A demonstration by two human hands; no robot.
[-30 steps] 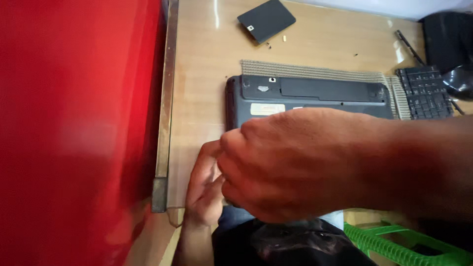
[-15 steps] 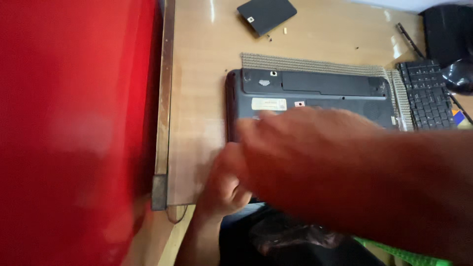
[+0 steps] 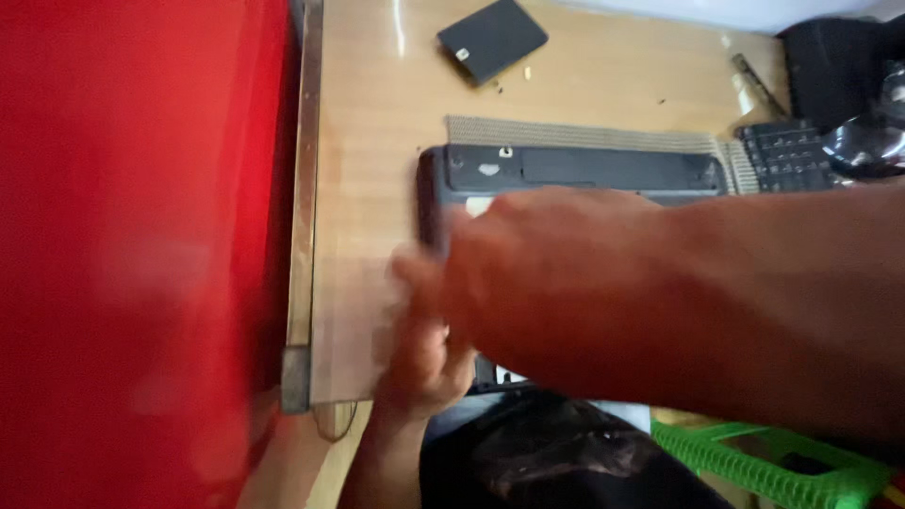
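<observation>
Gripped at its near left corner by the left hand (image 3: 424, 353), the upturned laptop (image 3: 575, 170) is steadied on the wooden table (image 3: 377, 141); the right hand's (image 3: 556, 283) grip, blurred, cannot be told.

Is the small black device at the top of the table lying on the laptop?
No, the small black device lies apart on the bare wooden table, well behind the laptop.
</observation>
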